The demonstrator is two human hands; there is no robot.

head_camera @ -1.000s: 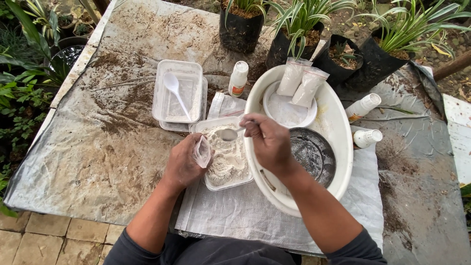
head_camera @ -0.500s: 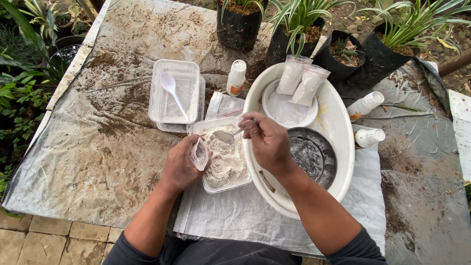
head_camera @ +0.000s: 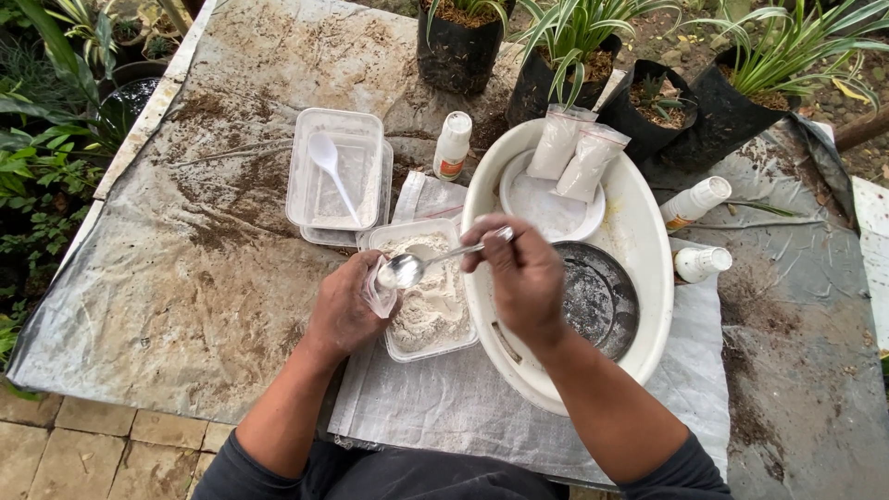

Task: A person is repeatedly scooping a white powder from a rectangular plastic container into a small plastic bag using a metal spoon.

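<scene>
Dirty tarp, spoon w/ powder, bag

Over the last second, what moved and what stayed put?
The right hand has carried the metal spoon from above the powder tray down and left, so its bowl now sits at the mouth of the small clear bag. The left hand still holds that bag. Tray, white basin and bottles are unchanged.

Your left hand is hiding most of the small clear bag it is gripping. Your right hand is covering the metal spoon handle's end, and the potted plants are running off the top edge.
</scene>
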